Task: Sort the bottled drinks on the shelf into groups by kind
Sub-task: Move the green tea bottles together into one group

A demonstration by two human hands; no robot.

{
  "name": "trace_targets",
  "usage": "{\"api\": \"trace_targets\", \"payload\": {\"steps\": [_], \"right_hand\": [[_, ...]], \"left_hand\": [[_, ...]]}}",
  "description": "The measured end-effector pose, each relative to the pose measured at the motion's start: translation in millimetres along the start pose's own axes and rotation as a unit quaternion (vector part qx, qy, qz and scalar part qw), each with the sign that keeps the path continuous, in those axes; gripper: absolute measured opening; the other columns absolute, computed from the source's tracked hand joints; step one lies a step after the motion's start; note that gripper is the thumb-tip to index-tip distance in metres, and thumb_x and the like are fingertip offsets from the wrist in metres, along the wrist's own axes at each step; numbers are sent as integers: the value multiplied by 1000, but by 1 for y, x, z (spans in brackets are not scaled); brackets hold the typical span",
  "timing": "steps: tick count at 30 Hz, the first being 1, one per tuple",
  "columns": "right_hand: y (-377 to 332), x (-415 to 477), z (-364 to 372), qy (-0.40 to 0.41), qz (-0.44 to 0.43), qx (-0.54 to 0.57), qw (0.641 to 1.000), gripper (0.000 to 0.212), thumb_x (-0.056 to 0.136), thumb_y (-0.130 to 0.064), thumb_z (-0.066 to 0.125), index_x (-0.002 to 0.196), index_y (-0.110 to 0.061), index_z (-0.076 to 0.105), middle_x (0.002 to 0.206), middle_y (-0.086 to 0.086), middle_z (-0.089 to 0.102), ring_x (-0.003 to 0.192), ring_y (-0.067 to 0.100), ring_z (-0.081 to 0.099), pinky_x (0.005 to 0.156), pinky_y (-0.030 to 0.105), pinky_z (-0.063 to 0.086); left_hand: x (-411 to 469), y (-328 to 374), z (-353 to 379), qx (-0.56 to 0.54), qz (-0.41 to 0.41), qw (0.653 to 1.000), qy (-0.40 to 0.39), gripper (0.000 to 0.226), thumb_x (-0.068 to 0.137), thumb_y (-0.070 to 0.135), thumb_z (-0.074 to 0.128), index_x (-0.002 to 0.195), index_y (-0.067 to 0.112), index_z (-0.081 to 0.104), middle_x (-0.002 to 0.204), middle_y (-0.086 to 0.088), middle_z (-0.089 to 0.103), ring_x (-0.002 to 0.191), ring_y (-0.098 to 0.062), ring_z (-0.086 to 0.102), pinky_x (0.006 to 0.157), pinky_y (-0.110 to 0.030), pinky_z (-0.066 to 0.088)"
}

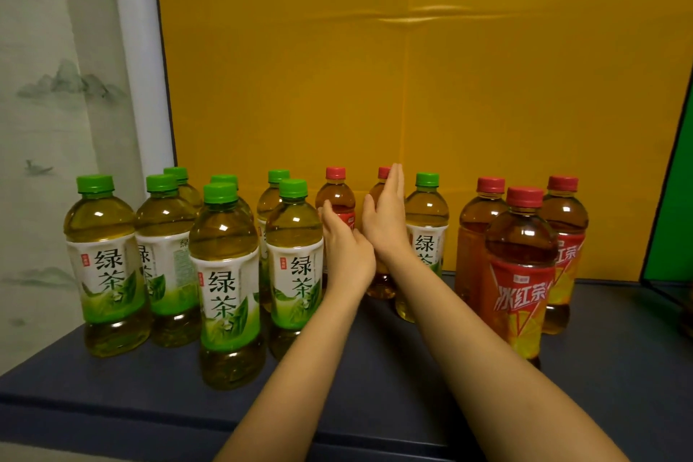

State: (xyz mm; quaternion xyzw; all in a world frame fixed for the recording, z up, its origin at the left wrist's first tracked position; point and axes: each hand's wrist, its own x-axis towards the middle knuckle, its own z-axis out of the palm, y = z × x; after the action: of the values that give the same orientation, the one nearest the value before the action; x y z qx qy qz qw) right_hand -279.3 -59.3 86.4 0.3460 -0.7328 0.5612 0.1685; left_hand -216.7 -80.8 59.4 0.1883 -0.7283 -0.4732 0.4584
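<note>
Several green tea bottles point(225, 274) with green caps stand grouped on the left of the dark blue shelf point(375, 368). Three iced red tea bottles point(521, 274) with red caps cluster on the right. Between the groups stand two more red-capped bottles and one green tea bottle point(427, 214). My left hand point(347, 255) reaches to the left red-capped bottle point(335, 195), fingers extended against its side. My right hand point(386, 217) is held flat with straight fingers pointing up. It covers most of the second red-capped bottle point(380, 285), just left of the lone green tea bottle.
A yellow board point(412, 67) backs the shelf close behind the rear bottles. A pale curtain point(56, 105) hangs at the left and a green panel point(675, 217) stands at the right. The shelf's front edge runs below my forearms.
</note>
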Motion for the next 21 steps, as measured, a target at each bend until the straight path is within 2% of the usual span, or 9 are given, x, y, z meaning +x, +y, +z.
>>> {"api": "trace_targets", "payload": {"steps": [3, 5, 7, 9, 12, 15, 17, 19, 21], "right_hand": [[4, 5, 8, 26, 14, -49, 998, 72, 94, -5, 42, 147, -7, -6, 158, 7, -11, 144, 19, -14, 114, 26, -3], [3, 6, 12, 39, 30, -76, 996, 77, 91, -2, 46, 147, -9, -6, 158, 7, -10, 144, 21, -15, 114, 28, 1], [1, 6, 15, 48, 43, -81, 995, 82, 88, 1, 50, 147, -11, -6, 158, 7, -7, 144, 24, -14, 115, 30, 8], [0, 6, 19, 62, 49, -87, 993, 86, 85, 3, 53, 148, -12, -4, 158, 7, -2, 145, 25, -11, 115, 32, 15], [4, 6, 23, 92, 41, -111, 989, 89, 82, 3, 58, 148, -12, 0, 156, 8, 7, 145, 25, -1, 113, 34, 24], [8, 7, 24, 110, 27, -119, 986, 89, 81, 1, 61, 148, -14, 3, 151, 7, 15, 142, 23, 14, 106, 33, 36], [9, 5, 25, 115, 20, -117, 986, 86, 82, 0, 59, 148, -16, 5, 150, 6, 18, 139, 22, 21, 100, 30, 39], [11, 2, 26, 119, 19, -111, 986, 80, 85, -2, 54, 148, -16, 6, 149, 6, 18, 137, 22, 27, 97, 29, 40], [14, -2, 28, 117, 35, -104, 987, 76, 89, -9, 52, 148, -16, 4, 152, 6, 15, 135, 25, 33, 97, 33, 41]], "left_hand": [[16, -17, 10, 14, -18, 999, 31, 73, 92, 14, 51, 147, 5, 3, 154, -14, 14, 142, -29, 18, 116, -41, 19], [23, -25, 17, 20, -27, 997, 72, 58, 96, 20, 45, 145, 9, 17, 152, -13, 22, 139, -26, 24, 115, -36, 18], [28, -26, 23, 78, -21, 991, 111, 26, 101, 25, 29, 122, 26, 44, 141, -11, 39, 129, -21, 36, 110, -31, 20], [30, -27, 21, 114, -3, 985, 132, 27, 102, 26, 23, 89, 38, 43, 117, -8, 46, 105, -15, 40, 111, -35, 24], [22, -21, 17, 120, -20, 982, 141, 25, 101, 18, 26, 94, 31, 46, 99, 3, 52, 81, -7, 44, 105, -30, 27], [9, -21, 15, 24, -96, 994, 37, 34, 96, 1, 39, 130, 1, 39, 131, -15, 46, 118, -27, 47, 79, -19, 28], [10, -25, 11, -21, -136, 989, 58, 40, 92, 3, 50, 129, -6, 38, 133, -24, 45, 122, -34, 44, 86, -23, 31], [13, -27, 11, -42, -137, 986, 81, 37, 88, 7, 59, 120, -4, 45, 124, -26, 52, 116, -37, 49, 97, -37, 35], [14, -30, 11, -52, -139, 986, 76, 37, 86, 11, 62, 116, -2, 46, 120, -24, 55, 113, -37, 52, 97, -43, 39]]}}
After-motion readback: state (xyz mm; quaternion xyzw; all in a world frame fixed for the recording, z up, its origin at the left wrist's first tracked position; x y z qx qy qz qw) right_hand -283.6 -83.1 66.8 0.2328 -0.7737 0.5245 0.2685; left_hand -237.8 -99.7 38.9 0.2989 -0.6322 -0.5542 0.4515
